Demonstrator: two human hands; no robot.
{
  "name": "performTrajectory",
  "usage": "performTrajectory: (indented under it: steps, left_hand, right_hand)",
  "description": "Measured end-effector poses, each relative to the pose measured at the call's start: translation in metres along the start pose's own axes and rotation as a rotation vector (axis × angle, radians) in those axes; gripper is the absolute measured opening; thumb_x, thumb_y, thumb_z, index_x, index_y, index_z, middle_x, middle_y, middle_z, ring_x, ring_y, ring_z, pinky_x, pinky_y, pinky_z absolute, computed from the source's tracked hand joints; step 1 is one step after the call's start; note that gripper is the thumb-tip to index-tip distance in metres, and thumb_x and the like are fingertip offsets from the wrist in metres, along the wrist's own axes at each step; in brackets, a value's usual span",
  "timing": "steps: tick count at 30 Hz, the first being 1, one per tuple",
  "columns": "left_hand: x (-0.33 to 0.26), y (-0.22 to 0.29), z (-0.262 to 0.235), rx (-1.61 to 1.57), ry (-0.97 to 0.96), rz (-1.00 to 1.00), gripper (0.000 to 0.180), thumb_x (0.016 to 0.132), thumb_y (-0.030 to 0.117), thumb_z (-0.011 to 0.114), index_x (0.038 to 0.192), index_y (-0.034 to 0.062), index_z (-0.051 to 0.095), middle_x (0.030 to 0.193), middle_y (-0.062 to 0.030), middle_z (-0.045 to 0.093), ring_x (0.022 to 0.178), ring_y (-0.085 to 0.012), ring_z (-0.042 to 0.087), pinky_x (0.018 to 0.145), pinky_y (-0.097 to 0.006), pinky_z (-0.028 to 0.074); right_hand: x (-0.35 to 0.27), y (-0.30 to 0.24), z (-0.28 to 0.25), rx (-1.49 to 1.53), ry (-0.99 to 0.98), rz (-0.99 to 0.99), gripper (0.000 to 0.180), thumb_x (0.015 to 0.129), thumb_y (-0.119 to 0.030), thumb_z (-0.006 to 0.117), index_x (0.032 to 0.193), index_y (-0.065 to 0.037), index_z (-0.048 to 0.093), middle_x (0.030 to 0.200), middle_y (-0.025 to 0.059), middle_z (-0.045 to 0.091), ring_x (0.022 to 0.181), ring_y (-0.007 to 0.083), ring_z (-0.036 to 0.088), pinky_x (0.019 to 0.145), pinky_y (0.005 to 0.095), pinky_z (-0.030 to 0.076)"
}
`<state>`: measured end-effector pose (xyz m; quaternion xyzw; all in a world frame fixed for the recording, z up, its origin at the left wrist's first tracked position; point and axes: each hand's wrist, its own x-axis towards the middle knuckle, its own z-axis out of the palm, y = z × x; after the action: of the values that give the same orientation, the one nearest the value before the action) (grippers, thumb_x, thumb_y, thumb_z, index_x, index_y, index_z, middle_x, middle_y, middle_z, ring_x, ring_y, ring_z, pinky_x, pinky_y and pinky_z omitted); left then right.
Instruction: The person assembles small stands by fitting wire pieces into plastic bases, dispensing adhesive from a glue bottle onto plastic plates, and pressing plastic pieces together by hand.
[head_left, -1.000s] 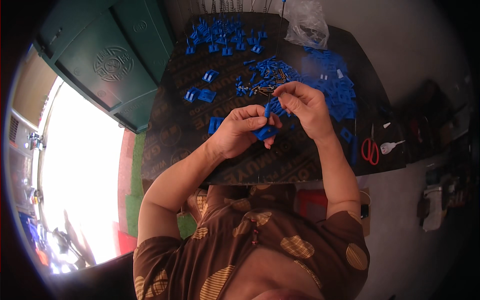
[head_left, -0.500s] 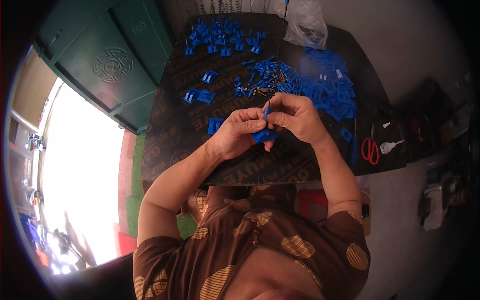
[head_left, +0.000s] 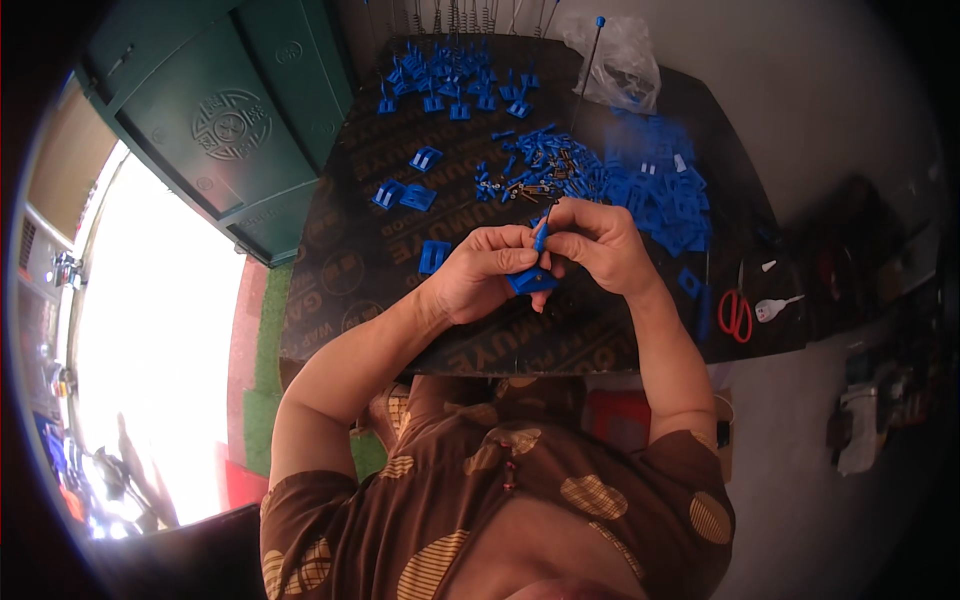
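Note:
My left hand grips a small blue plastic part from the left, over the near middle of the dark board. My right hand pinches a thin blue pin upright just above that part. Both hands touch each other at the fingertips. Behind them lies a heap of small blue and metal pieces, and to the right a pile of blue plastic parts.
Several blue parts with wires stand at the board's far edge, beside a clear plastic bag. Loose blue clips lie to the left. Red-handled scissors rest at the right edge. A green cabinet stands left.
My right hand has come down from the heap toward my left hand, and now holds a blue pin upright over the blue part. My left hand has barely moved.

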<state>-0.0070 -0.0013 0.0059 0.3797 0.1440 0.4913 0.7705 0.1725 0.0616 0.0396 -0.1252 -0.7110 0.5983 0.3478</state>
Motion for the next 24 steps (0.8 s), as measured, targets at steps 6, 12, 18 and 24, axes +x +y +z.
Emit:
performTrajectory:
  steps: [6,12,18,24]
  left_hand:
    - [-0.0001,-0.001,-0.0031,-0.032,-0.024,0.019,0.02,0.088,0.015,0.06,0.097,-0.0023,0.062,0.095,-0.0155,0.063,0.081,-0.0227,0.062,0.068,-0.036,0.053]
    - [0.0008,-0.0006,-0.003,-0.045,-0.041,0.025,0.018,0.089,0.014,0.06,0.096,-0.0024,0.061,0.095,-0.0161,0.062,0.079,-0.023,0.062,0.068,-0.035,0.053]
    - [0.0004,-0.0008,-0.0035,-0.039,-0.035,0.023,0.018,0.088,0.014,0.06,0.095,-0.0025,0.062,0.095,-0.0165,0.063,0.079,-0.0235,0.062,0.068,-0.036,0.053]
    - [0.0008,-0.0014,-0.0029,-0.033,-0.024,0.014,0.018,0.088,0.014,0.061,0.095,-0.003,0.062,0.094,-0.0167,0.063,0.08,-0.0238,0.062,0.068,-0.036,0.053]
  right_hand:
    - [-0.0005,-0.0005,-0.0025,-0.009,-0.037,0.009,0.007,0.088,0.002,0.056,0.093,0.003,0.061,0.08,0.0046,0.059,0.068,0.0107,0.058,0.059,0.0211,0.048]
    - [0.0002,0.0014,-0.0037,-0.005,-0.046,-0.016,0.009,0.09,0.0,0.056,0.097,0.002,0.062,0.079,0.005,0.063,0.068,0.0093,0.06,0.062,0.0212,0.049]
    - [-0.0006,-0.0011,-0.0012,0.025,-0.037,0.002,0.009,0.089,-0.001,0.058,0.096,0.002,0.062,0.078,0.0047,0.063,0.068,0.0085,0.059,0.061,0.0205,0.049]
    - [-0.0012,0.0025,-0.0018,0.041,-0.019,-0.009,0.007,0.088,-0.002,0.06,0.094,0.001,0.063,0.076,0.0042,0.063,0.067,0.0084,0.06,0.059,0.0203,0.049]
